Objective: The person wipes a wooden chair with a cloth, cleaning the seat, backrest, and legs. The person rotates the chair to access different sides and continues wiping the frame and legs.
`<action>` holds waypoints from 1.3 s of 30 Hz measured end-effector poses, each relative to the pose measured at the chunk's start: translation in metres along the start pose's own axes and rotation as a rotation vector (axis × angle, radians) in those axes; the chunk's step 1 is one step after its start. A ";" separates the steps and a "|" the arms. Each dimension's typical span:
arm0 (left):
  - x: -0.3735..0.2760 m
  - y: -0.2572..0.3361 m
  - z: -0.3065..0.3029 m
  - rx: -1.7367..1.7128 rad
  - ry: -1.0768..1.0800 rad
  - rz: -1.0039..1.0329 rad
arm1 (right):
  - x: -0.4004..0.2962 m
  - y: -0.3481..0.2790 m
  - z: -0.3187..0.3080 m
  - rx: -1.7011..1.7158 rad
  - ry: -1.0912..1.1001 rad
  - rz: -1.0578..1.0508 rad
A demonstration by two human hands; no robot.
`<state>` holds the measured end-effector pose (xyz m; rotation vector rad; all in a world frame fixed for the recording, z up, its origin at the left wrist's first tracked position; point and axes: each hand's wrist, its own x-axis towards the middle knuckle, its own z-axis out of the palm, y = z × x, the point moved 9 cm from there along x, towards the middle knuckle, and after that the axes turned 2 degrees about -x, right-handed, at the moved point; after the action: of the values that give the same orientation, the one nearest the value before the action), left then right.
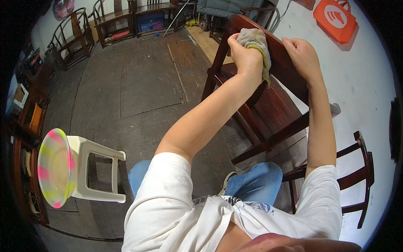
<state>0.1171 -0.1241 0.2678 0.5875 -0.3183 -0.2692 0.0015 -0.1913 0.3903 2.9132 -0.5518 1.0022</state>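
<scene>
A dark reddish wooden chair (278, 108) stands before me at the right, its seat below a broad panel (283, 60). Bunched in my left hand (247, 58) is a grey cloth with yellow-green edging (256, 39), lying against the panel's face. My right hand (300, 56) is curled over the panel's right edge, its thumb towards the edge and most fingers hidden.
A colourful plastic basin (55, 168) rests on a cream plastic stool (94, 143) at the left. Another wooden chair (355, 179) is at the lower right. An orange bag (335, 20) hangs on the white wall. More chairs (70, 37) line the far side.
</scene>
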 end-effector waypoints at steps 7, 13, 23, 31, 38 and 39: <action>-0.076 0.020 0.020 0.270 -0.259 0.409 | 0.002 0.006 0.002 0.031 0.023 0.002; -0.119 0.020 0.021 0.349 -0.663 0.370 | 0.004 0.008 0.001 0.024 0.033 -0.031; -0.056 0.036 -0.024 0.479 -0.351 0.728 | -0.002 0.009 -0.002 0.056 0.058 -0.020; -0.011 0.012 -0.010 0.480 -0.370 0.970 | -0.007 -0.005 -0.002 0.113 0.064 -0.034; 0.086 -0.016 -0.025 0.264 -0.391 0.504 | -0.008 0.002 -0.003 0.100 0.003 -0.037; 0.113 -0.022 -0.034 0.289 -0.399 0.382 | -0.008 -0.005 -0.003 0.132 0.022 -0.050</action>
<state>0.2296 -0.1626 0.2525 0.7419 -0.8537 0.0343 -0.0045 -0.1833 0.3883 3.0088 -0.4254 1.1033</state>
